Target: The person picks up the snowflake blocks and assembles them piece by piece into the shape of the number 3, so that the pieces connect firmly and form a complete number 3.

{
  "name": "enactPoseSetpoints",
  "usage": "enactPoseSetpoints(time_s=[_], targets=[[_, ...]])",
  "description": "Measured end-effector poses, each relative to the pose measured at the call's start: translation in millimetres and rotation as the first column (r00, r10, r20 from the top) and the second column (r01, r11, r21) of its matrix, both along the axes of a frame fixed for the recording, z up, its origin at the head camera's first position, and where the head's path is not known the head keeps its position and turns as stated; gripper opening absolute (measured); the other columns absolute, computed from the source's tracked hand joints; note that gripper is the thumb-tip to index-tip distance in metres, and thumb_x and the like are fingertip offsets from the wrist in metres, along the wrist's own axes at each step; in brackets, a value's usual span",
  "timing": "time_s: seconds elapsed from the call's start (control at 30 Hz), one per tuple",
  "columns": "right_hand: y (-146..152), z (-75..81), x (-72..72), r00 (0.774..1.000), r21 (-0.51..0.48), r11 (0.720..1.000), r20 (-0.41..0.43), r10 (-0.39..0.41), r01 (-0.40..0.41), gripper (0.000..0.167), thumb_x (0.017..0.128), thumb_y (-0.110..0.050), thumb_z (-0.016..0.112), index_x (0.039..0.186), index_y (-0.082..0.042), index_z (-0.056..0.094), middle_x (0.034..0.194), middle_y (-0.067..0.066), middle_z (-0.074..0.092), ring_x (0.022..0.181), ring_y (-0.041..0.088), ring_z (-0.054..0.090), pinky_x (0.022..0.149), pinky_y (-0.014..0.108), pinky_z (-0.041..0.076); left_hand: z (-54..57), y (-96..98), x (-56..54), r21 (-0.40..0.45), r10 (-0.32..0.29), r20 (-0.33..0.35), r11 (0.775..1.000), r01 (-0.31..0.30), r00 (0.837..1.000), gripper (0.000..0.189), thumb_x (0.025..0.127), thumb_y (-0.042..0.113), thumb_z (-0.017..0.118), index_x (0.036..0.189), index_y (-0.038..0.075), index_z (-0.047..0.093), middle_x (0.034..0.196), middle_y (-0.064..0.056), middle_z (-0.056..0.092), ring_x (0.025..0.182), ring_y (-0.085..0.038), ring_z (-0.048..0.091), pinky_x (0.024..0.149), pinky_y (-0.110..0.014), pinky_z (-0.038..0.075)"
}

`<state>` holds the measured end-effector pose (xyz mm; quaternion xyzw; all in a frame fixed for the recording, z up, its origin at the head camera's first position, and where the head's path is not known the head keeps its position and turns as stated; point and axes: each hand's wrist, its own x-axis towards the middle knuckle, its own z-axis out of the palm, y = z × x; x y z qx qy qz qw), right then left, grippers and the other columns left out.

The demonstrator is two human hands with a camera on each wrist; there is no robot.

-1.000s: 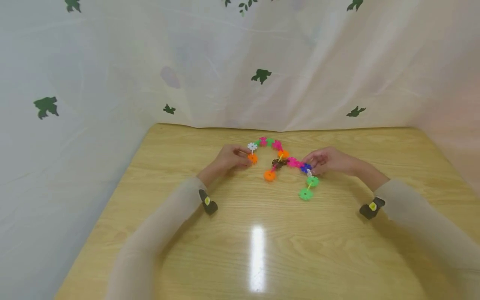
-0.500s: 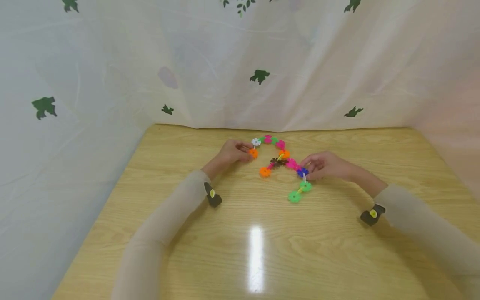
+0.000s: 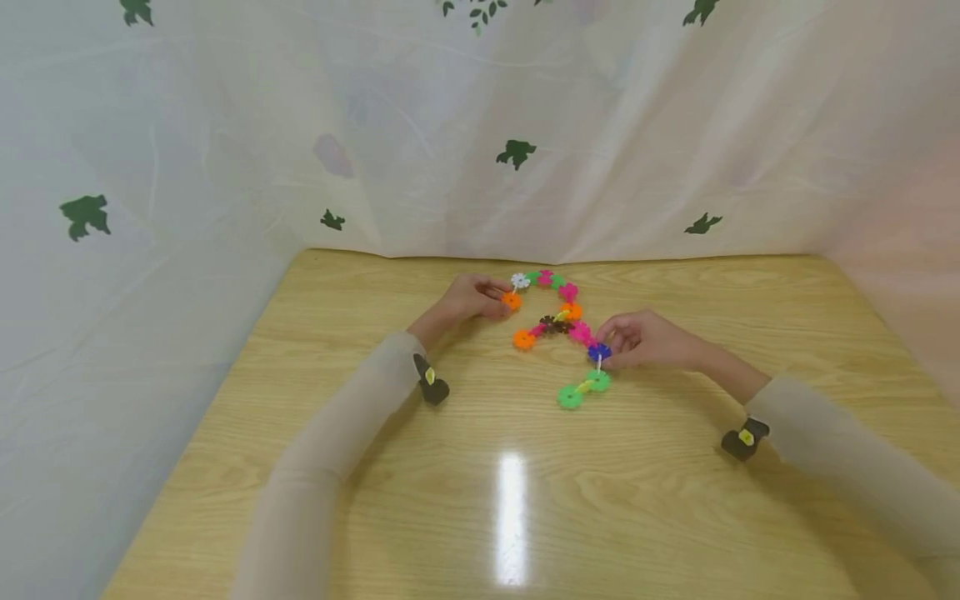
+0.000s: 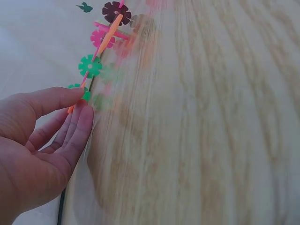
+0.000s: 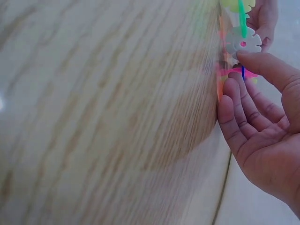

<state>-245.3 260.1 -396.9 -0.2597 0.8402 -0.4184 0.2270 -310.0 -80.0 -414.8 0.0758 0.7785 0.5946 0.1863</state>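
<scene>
A chain of interlocking plastic snowflake discs lies on the table, bent into an arch with two tails. My left hand (image 3: 472,298) pinches the orange disc (image 3: 512,301) at the arch's left end, beside a white disc (image 3: 520,281). My right hand (image 3: 648,340) pinches the blue disc (image 3: 599,352) in the right-hand tail; in the right wrist view the thumb touches a white disc (image 5: 243,43) joined to it. Two green discs (image 3: 570,397) end that tail. Brown discs (image 3: 549,324) lead to another orange disc (image 3: 524,339), which neither hand touches.
The wood-grained table (image 3: 420,500) reflects a bright light strip near the front. A pale curtain (image 3: 420,167) with green bird and leaf prints hangs along the back edge and left side.
My left hand has shifted right and away with the orange disc. The right hand has moved slightly left and nearer with the blue disc; the green tail has swung left.
</scene>
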Motion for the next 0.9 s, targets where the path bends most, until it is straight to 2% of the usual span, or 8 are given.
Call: enactPoseSetpoints(time_s=[0.23, 0.57, 0.8, 0.9], targets=[[-5, -1.9, 5.1, 1.000, -0.003, 1.000, -0.023, -0.014, 0.014, 0.030, 0.083, -0.007, 0.083, 0.107, 0.000, 0.067, 0.084, 0.010, 0.070, 0.074, 0.015, 0.064, 0.065, 0.023, 0.056, -2.8, 2.4, -5.6, 0.043, -0.016, 0.027, 0.999, 0.015, 1.000, 0.041, 0.084, -0.004, 0.077, 0.124, -0.002, 0.070, 0.104, -0.010, 0.069, 0.080, -0.012, 0.067, 0.075, -0.023, 0.062], [-10, -4.0, 11.8, 1.000, -0.035, 0.999, -0.012, -0.010, 0.010, 0.029, 0.081, -0.006, 0.084, 0.104, 0.001, 0.066, 0.080, 0.010, 0.068, 0.069, 0.013, 0.061, 0.064, 0.022, 0.054, -4.6, 4.4, -11.3, 0.080, -0.051, 0.035, 0.996, 0.048, 0.998, 0.043, 0.084, -0.008, 0.075, 0.126, -0.004, 0.067, 0.115, -0.019, 0.071, 0.081, -0.011, 0.070, 0.077, -0.025, 0.063], [-14, -4.9, 16.8, 1.000, -0.035, 0.999, -0.010, -0.023, 0.023, 0.029, 0.080, -0.007, 0.085, 0.101, 0.000, 0.066, 0.079, 0.008, 0.067, 0.069, 0.012, 0.060, 0.064, 0.021, 0.053, -6.3, 4.2, -16.5, 0.117, -0.069, 0.086, 0.991, 0.059, 0.994, 0.045, 0.085, -0.013, 0.071, 0.130, -0.007, 0.064, 0.121, -0.023, 0.069, 0.089, -0.016, 0.072, 0.079, -0.026, 0.063], [-15, -5.9, 18.1, 1.000, -0.026, 0.999, -0.012, -0.025, 0.025, 0.029, 0.080, -0.008, 0.085, 0.101, -0.001, 0.066, 0.079, 0.007, 0.067, 0.070, 0.012, 0.060, 0.065, 0.021, 0.054, -6.3, 4.4, -17.9, 0.120, -0.073, 0.099, 0.991, 0.061, 0.992, 0.045, 0.086, -0.013, 0.070, 0.130, -0.007, 0.064, 0.123, -0.024, 0.068, 0.087, -0.014, 0.071, 0.078, -0.025, 0.063]])
